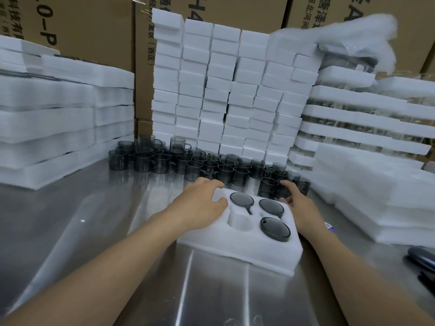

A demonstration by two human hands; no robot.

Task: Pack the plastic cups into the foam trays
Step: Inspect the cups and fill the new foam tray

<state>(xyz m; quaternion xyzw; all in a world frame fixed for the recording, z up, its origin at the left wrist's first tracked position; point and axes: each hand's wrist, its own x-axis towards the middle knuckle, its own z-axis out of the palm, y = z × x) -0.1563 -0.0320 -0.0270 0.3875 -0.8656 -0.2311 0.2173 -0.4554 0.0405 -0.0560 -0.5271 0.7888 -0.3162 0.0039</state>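
A white foam tray lies on the steel table in front of me. Three of its round pockets hold dark smoky plastic cups, bottoms up. The near-left pocket has nothing in it. My left hand grips the tray's far-left corner, fingers curled over the far edge and thumb on top. My right hand is at the tray's far-right corner, with its index finger and thumb around a loose dark cup just behind the tray.
Several loose dark cups stand in rows behind the tray. Stacks of foam blocks and foam trays wall in the back, left and right. Cardboard boxes rise behind them. A dark object lies at the right edge.
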